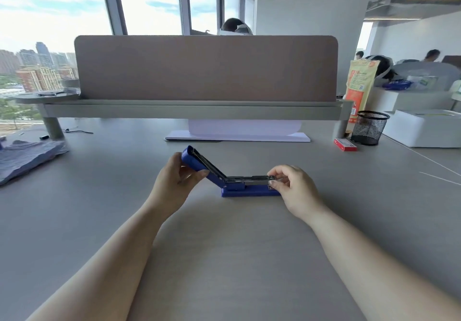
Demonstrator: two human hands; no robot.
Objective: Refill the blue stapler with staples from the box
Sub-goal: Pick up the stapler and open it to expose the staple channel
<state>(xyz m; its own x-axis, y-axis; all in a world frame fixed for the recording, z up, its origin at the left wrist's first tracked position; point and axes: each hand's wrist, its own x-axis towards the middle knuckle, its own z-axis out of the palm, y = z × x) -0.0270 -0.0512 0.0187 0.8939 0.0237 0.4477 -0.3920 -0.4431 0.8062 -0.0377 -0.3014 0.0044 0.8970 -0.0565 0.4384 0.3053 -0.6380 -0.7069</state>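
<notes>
The blue stapler point(239, 191) stands on the grey desk with its top arm swung open up and to the left, baring the metal staple channel. My left hand point(174, 181) grips the raised blue arm between thumb and fingers. My right hand point(291, 186) pinches the front end of the metal channel at the stapler's right; whether staples sit between the fingertips is too small to tell. The red staple box point(345, 144) lies far back on the right, apart from both hands.
A black mesh pen cup point(369, 128) stands behind the red box, with a white box point(424, 127) to its right. A white sheet point(237, 136) lies under the partition shelf point(194, 110). Crumpled blue cloth point(25, 156) sits at the left.
</notes>
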